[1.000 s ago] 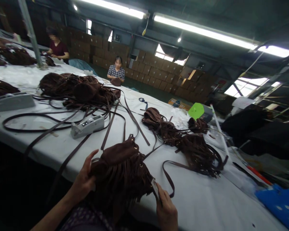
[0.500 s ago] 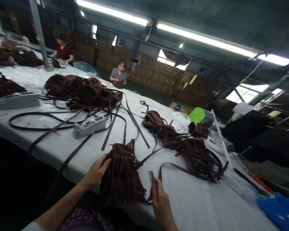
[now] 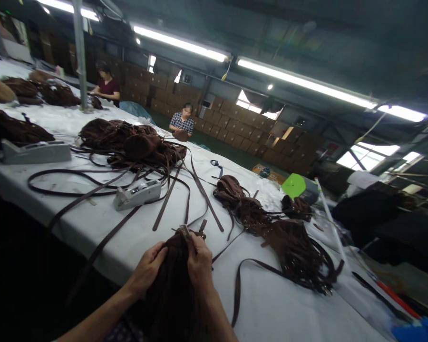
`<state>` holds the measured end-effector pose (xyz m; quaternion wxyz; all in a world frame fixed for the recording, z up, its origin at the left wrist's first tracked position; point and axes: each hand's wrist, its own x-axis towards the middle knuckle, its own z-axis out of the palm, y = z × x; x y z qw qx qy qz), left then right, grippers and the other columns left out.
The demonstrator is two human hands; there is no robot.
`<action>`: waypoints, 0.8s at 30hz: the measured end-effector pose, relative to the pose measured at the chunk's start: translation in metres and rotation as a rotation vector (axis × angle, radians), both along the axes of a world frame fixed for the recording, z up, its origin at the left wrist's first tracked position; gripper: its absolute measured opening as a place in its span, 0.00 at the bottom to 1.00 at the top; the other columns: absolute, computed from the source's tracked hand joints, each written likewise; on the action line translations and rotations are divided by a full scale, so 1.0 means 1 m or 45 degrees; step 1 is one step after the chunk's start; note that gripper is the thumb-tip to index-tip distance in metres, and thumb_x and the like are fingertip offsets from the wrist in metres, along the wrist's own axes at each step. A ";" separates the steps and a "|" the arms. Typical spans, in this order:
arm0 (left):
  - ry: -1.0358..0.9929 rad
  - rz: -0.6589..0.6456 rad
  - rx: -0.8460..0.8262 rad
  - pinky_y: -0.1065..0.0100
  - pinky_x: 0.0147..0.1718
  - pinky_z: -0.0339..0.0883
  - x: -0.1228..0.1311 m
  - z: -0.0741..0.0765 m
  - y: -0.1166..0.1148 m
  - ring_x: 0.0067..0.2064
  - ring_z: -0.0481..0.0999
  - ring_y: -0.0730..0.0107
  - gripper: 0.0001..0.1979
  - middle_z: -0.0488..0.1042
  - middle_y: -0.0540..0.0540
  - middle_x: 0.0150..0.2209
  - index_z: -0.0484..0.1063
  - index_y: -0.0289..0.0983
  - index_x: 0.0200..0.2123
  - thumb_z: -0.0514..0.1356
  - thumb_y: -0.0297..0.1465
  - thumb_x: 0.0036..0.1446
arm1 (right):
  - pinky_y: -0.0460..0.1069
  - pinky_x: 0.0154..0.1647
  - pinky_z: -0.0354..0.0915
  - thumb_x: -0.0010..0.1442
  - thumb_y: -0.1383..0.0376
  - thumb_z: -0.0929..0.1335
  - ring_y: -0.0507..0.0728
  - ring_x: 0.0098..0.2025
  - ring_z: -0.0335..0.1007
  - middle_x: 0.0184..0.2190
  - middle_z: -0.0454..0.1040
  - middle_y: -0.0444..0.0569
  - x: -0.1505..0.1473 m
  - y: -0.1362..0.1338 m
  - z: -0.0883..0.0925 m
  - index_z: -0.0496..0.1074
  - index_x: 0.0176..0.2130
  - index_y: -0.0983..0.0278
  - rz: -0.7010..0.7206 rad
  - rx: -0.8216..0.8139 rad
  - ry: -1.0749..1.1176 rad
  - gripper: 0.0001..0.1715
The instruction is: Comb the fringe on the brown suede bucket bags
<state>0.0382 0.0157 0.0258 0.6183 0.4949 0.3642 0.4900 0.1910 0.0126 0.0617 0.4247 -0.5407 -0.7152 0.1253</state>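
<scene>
A dark brown bag (image 3: 171,285) is held up at the table's near edge; in the earlier view it shows a fringe. My left hand (image 3: 150,266) is closed on its left side, thumb on top. At the upper right of the bag is my right hand (image 3: 199,259), closed around a small grey comb (image 3: 186,232). The comb's end sticks out above the fingers, by the top of the bag. Most of the comb is hidden by the hand, and the lower bag lies in shadow.
Brown bags with long straps are heaped at the left (image 3: 139,145) and right (image 3: 288,242) of the white table (image 3: 271,304). A grey tape dispenser (image 3: 137,194) stands ahead to the left, another tape dispenser (image 3: 37,153) farther left. Two people (image 3: 181,121) (image 3: 108,89) sit across the table.
My right hand and the comb have moved up and left, from beside the bag to its top. The bag has turned, and its fringe no longer shows clearly. My left hand still grips it.
</scene>
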 end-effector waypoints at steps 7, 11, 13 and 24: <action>-0.219 -0.038 -0.146 0.66 0.37 0.68 -0.002 0.011 0.005 0.36 0.75 0.64 0.17 0.77 0.47 0.32 0.73 0.34 0.41 0.59 0.41 0.54 | 0.48 0.36 0.62 0.65 0.69 0.57 0.55 0.37 0.63 0.33 0.70 0.47 0.012 -0.017 0.004 0.71 0.48 0.58 0.257 0.113 -0.496 0.18; -0.333 -0.050 -0.230 0.65 0.37 0.69 -0.008 0.013 0.006 0.36 0.76 0.62 0.19 0.78 0.46 0.32 0.73 0.33 0.43 0.61 0.41 0.53 | 0.48 0.35 0.61 0.63 0.72 0.59 0.55 0.37 0.62 0.34 0.70 0.47 0.045 -0.026 -0.009 0.70 0.47 0.59 0.367 0.067 -0.785 0.17; -0.351 0.011 -0.242 0.65 0.37 0.69 -0.015 0.013 0.010 0.37 0.76 0.62 0.19 0.78 0.46 0.33 0.74 0.34 0.42 0.62 0.41 0.51 | 0.47 0.34 0.61 0.62 0.74 0.60 0.54 0.35 0.63 0.33 0.70 0.46 0.077 -0.038 -0.028 0.70 0.46 0.59 0.314 0.071 -0.935 0.17; -0.079 -0.016 -0.011 0.68 0.37 0.66 0.002 0.036 0.011 0.37 0.74 0.64 0.17 0.77 0.45 0.34 0.76 0.34 0.39 0.59 0.41 0.54 | 0.46 0.35 0.64 0.63 0.73 0.60 0.52 0.35 0.66 0.33 0.69 0.47 0.089 -0.061 0.018 0.63 0.57 0.58 0.053 0.301 -0.455 0.24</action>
